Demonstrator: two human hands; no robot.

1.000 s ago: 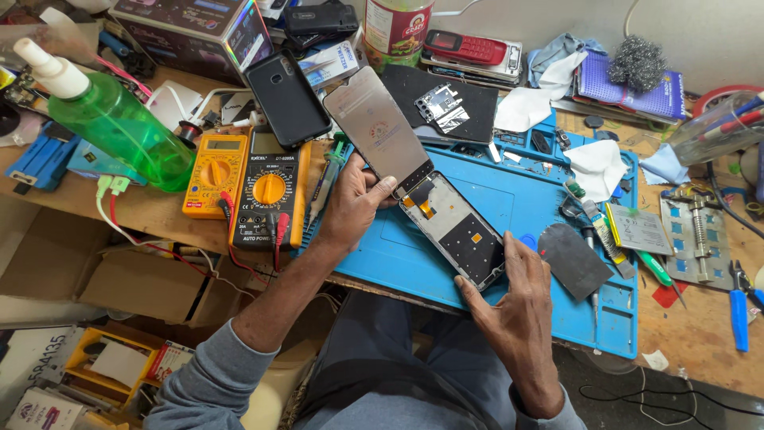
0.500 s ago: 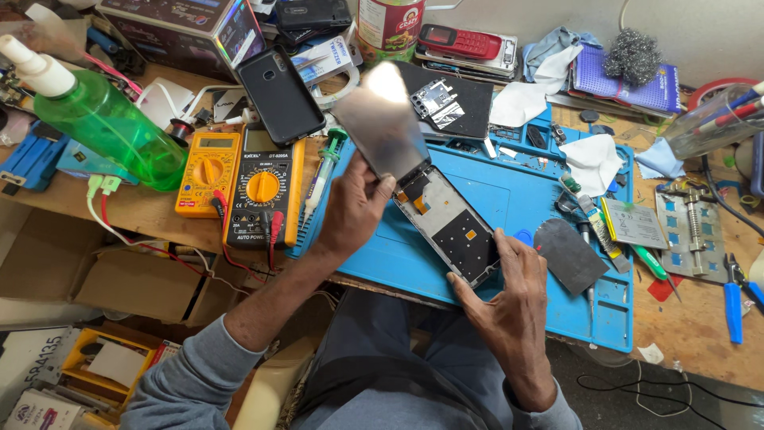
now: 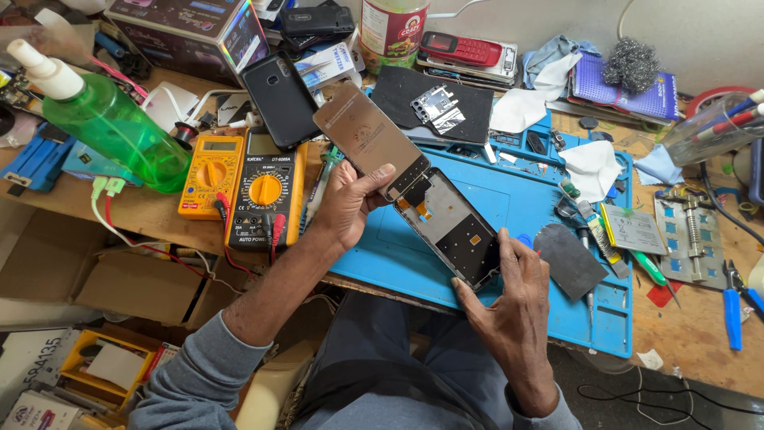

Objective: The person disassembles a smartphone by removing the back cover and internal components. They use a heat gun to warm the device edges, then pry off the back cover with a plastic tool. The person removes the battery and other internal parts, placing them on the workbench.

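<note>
Phone display panel now swung up off the phone frame, vs lying closer 1 s ago; orange flex joins them. Left hand pinches panel's lower end; right hand grips frame's bottom corner w/ fingers curled. Under: blue repair mat, cluttered wooden bench, two multimeters, green spray bottle.

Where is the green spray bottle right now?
In the head view the green spray bottle lies tilted at the far left of the bench, just left of the yellow multimeter and well away from both hands.
</note>
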